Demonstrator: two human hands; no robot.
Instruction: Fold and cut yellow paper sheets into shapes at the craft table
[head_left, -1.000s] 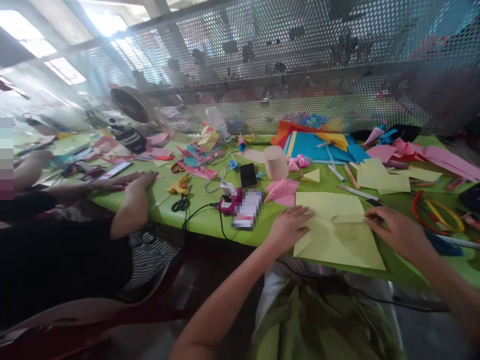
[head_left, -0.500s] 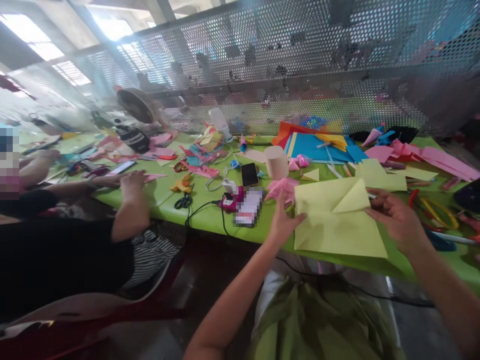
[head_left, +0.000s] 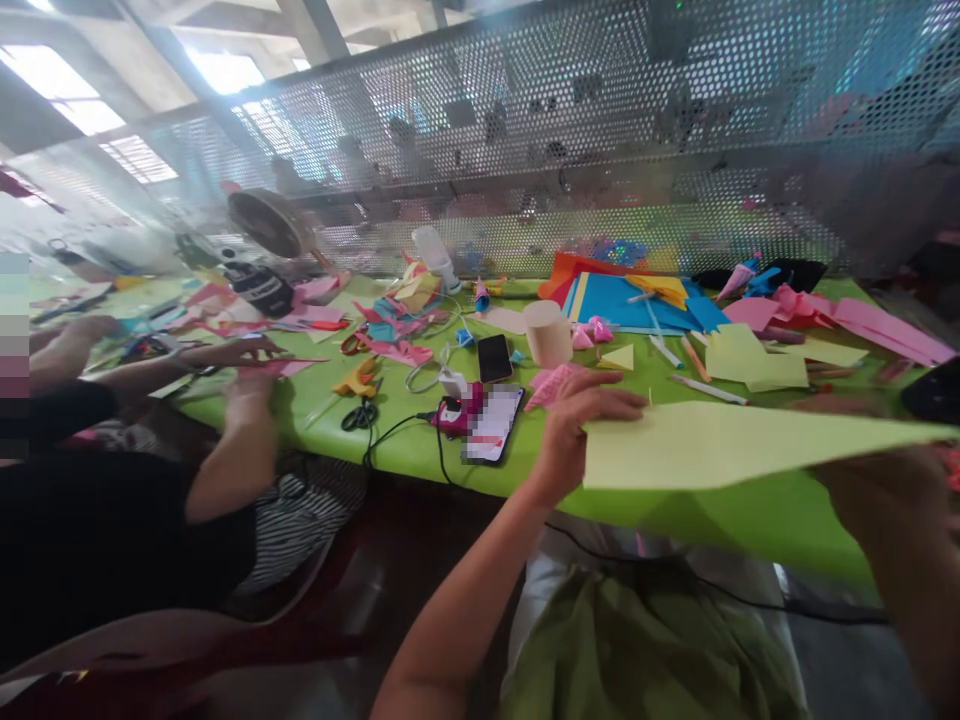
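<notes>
A pale yellow sheet of paper [head_left: 697, 445] is stretched between my two hands above the table's near edge, tilted so that it looks long and narrow. My left hand [head_left: 574, 430] grips its left end, with the fingers reaching over the top edge and the thumb hidden. At the right end, my right hand [head_left: 885, 495] holds the sheet from below; the paper covers part of its fingers and motion blurs it. Just behind my left hand lies a pink folded paper piece [head_left: 551, 385]. A white pen [head_left: 709, 390] rests beyond the sheet.
The green table [head_left: 420, 450] carries a phone with a lit screen [head_left: 491, 425], a dark phone [head_left: 495, 358], black scissors [head_left: 360, 415], a paper roll [head_left: 547, 333] and blue sheets [head_left: 630, 305]. A co-worker's hand [head_left: 251, 400] works at the left. Behind stands a perforated metal screen [head_left: 525, 150].
The yellow sheet has gone from facing me with a folded triangle showing to a tilted, stretched position. My right hand has moved right with its end. A white pen now shows behind it.
</notes>
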